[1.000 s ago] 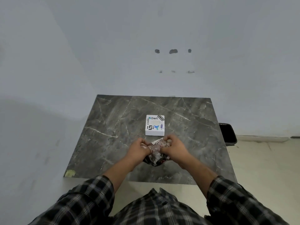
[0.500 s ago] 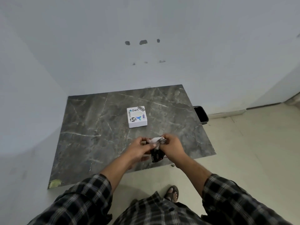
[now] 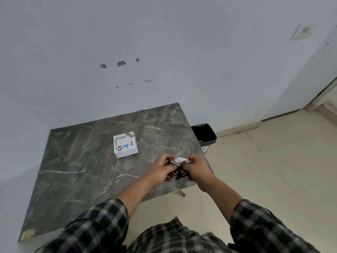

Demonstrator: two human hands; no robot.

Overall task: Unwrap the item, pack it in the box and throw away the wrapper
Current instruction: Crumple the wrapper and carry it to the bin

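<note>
A crumpled wrapper [image 3: 177,168], black with white and red patches, is pinched between my left hand [image 3: 163,168] and my right hand [image 3: 196,168]. Both hands hold it above the right front part of the dark marble table [image 3: 76,170]. Whether the item is still inside the wrapper cannot be told. A small white box [image 3: 125,145] with stickers on its lid lies shut on the table, to the left of and beyond my hands.
A black waste bin [image 3: 204,133] stands on the floor just past the table's right edge, against the wall. Pale tiled floor spreads to the right. A yellowish patch [image 3: 27,233] marks the table's near left corner.
The view has swung to the right, bringing the bin and floor further into sight. My hands with the wrapper have shifted toward the table's right front edge, farther from the box.
</note>
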